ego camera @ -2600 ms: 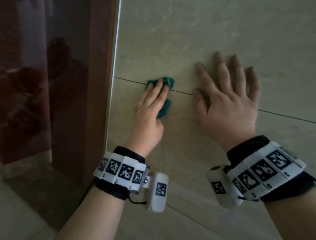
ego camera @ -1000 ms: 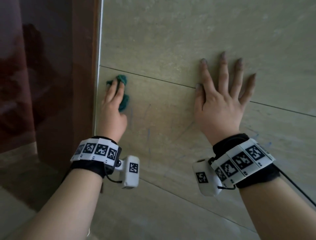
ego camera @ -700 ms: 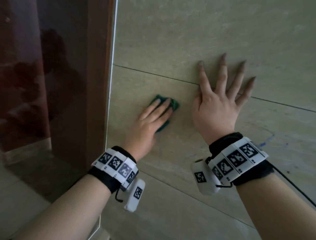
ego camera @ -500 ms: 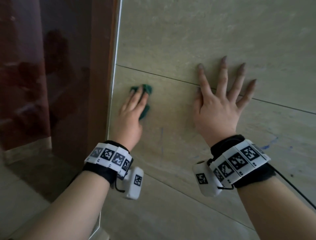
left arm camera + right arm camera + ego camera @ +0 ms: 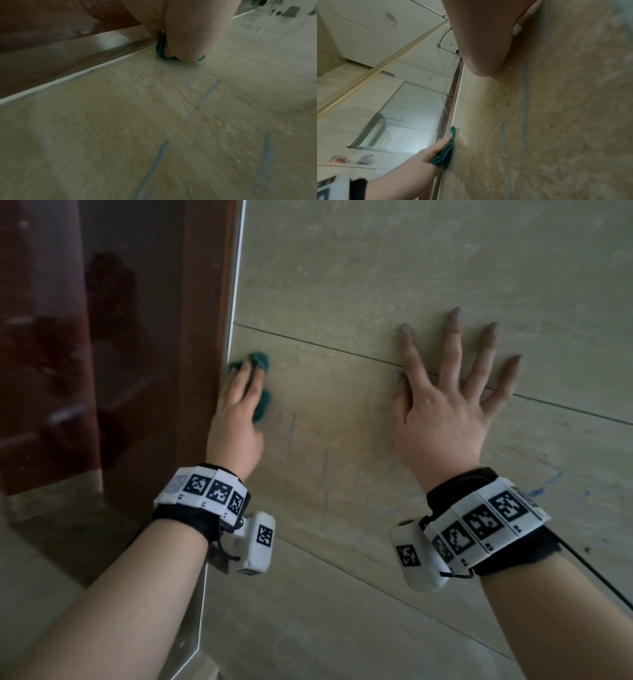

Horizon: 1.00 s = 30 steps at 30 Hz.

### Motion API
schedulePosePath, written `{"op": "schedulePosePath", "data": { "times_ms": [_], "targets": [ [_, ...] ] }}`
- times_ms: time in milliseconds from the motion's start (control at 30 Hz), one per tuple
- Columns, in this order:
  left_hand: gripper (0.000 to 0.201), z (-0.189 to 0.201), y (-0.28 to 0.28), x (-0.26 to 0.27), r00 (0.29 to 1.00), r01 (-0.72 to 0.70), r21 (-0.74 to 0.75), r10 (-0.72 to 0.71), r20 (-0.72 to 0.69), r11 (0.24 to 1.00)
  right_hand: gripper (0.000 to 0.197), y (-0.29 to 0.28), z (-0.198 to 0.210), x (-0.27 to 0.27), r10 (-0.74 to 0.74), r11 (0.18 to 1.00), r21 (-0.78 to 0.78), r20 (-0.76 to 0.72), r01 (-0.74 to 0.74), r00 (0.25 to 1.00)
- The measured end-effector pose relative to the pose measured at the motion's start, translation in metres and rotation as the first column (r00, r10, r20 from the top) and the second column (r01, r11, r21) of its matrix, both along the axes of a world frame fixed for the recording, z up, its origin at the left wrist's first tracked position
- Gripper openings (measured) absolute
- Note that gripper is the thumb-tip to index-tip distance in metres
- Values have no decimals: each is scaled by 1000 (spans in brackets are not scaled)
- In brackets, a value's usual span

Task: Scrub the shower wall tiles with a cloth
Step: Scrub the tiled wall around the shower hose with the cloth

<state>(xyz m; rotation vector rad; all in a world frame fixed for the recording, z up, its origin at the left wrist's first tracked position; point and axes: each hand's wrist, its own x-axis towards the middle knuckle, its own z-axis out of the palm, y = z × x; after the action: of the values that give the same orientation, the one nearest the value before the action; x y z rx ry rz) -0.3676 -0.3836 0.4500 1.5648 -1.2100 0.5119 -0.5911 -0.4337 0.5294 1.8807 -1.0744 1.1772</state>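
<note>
My left hand (image 5: 236, 419) has slid the cloth (image 5: 261, 361) back beside the door frame (image 5: 202, 337); fingers flat, pressing; I'd keep even pressure, right hand (image 5: 442, 419) spread, bracing the tile (image 5: 342, 440).

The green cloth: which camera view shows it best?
The right wrist view: the green cloth appears side-on between the left hand and the wall tile. The head view shows parts beside the fingers; the left wrist view shows an edge.

Crumpled teal cloth (image 5: 261, 378) against beige tiles (image 5: 376, 285)
</note>
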Motion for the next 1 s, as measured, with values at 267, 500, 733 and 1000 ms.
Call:
{"op": "schedulePosePath", "data": {
  "times_ms": [267, 500, 733, 1000],
  "targets": [
    [92, -58, -8, -60, 971, 184, -27, -177, 161, 983, 48, 3, -2, 2, 9, 1000, 13, 10, -9, 1000],
    [93, -42, -9, -35, 878, 176, 63, -186, 441, 982, 48, 5, 0, -1, 12, 1000, 20, -7, -12, 1000],
    [87, -41, 0, 3, 996, -56, 49, 59, -68, 997, 49, 8, 0, -2, -9, 999, 46, -27, 10, 1000],
    [89, -102, 7, -20, 974, -77, 224, 121, -190, 972, 50, 8, -2, 0, 1, 999, 40, -17, 0, 1000]
  ]
}}
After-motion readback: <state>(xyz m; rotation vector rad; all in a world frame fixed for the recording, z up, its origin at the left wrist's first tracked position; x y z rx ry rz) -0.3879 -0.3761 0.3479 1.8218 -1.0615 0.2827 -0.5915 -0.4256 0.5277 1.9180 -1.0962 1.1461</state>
